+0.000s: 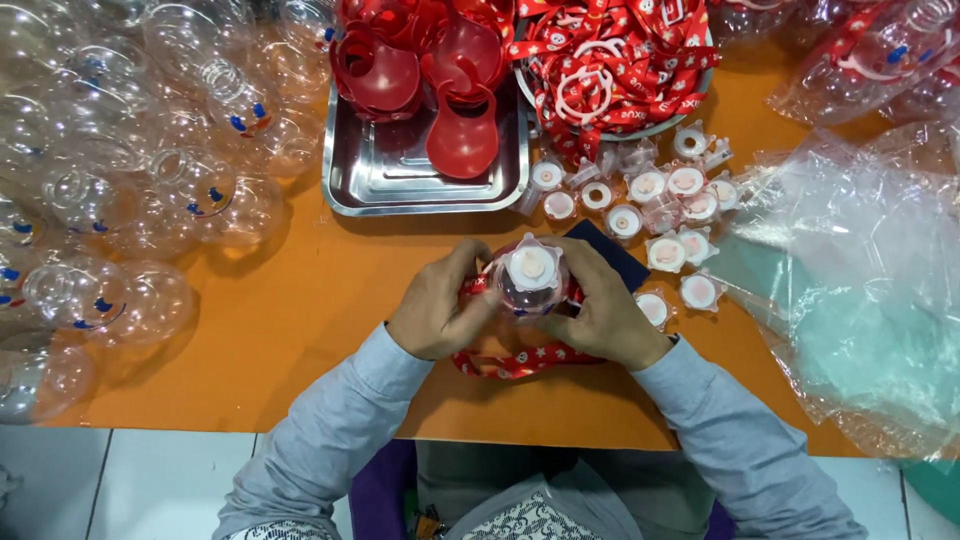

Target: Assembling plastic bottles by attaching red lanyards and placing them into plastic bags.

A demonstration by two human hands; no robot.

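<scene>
a clear bottle (527, 275) with a white-centred cap is gripped between the closed fingers of the left hand (437, 305) and right hand (603, 312), over a red strap (520, 360) on the orange table (300, 310), near a steel tray (400, 175).

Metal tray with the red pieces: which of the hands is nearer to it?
Left, slightly. The left hand lies just below the tray, under its lower edge. The right hand sits below and right of the tray's corner. Both hold a clear bottle.
</scene>
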